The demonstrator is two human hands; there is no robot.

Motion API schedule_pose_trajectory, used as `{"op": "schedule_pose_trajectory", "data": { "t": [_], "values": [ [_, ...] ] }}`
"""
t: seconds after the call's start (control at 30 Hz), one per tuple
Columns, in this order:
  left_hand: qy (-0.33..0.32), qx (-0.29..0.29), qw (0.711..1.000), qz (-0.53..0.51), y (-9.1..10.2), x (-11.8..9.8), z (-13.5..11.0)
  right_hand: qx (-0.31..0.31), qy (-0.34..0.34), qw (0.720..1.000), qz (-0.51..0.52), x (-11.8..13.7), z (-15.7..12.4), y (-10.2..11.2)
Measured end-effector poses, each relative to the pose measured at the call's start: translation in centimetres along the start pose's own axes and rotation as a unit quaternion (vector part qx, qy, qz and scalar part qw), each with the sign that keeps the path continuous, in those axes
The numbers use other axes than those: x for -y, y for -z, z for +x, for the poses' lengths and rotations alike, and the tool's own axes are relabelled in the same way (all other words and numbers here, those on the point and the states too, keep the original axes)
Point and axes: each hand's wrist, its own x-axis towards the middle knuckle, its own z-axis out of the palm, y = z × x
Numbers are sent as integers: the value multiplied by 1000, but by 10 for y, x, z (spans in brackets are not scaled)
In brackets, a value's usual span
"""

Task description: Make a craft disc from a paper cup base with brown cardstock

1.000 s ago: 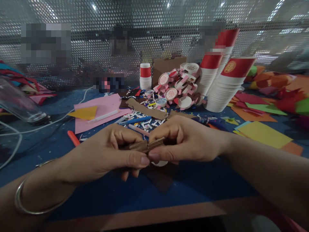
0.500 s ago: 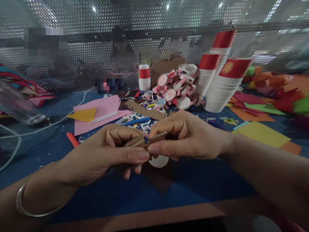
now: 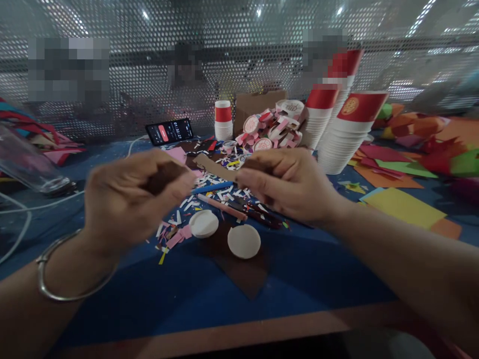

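My left hand (image 3: 130, 199), wearing a silver bangle, is raised and closed on a dark brown paper piece (image 3: 166, 178), blurred by motion. My right hand (image 3: 290, 182) pinches another brown paper piece (image 3: 258, 165), mostly hidden by the fingers. A gap separates the two hands. Between and below them lie two round white cup bottoms, a left one (image 3: 204, 224) and a right one (image 3: 244, 241), the right one on a dark brown paper sheet (image 3: 245, 281). Behind these rest a pinkish marker (image 3: 222, 207), a blue pen (image 3: 212, 188) and a curved brown strip (image 3: 213, 168).
Stacked red-and-white paper cups (image 3: 337, 134) stand at the right beside a heap of cut cup pieces (image 3: 277, 127). A phone (image 3: 170, 131) leans at the back. Coloured paper (image 3: 407, 207) lies right; a clear container (image 3: 33, 164) and white cable (image 3: 26, 234) lie left. Paper scraps (image 3: 175, 234) litter the table.
My hands were together on brown paper and have moved apart, the left one up and left, each with a brown piece. The cup bottoms and marker below are uncovered now.
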Motion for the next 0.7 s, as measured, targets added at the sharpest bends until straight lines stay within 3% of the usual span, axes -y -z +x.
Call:
{"op": "schedule_pose_trajectory", "data": {
  "t": [0.07, 0.13, 0.23, 0.37, 0.5, 0.7],
  "values": [
    [-12, -61, 998, 28, 3, 15, 5, -35, -16, 999, -21, -5, 4, 10],
    [-12, -59, 995, 84, 3, 31, 12, -33, -19, 998, -49, -9, 6, 17],
    [-68, 52, 989, 121, -5, 55, 23, -11, -11, 995, -99, -12, 7, 19],
    [-51, 112, 972, 201, -18, 73, 32, 2, 12, 987, -162, -8, 6, 16],
    [-42, 125, 963, 235, -25, 82, 32, 3, 38, 971, -235, -6, 5, 14],
    [-28, 234, 927, 291, -30, 97, 21, 50, 83, 941, -323, -15, 1, 7]
  ]
}}
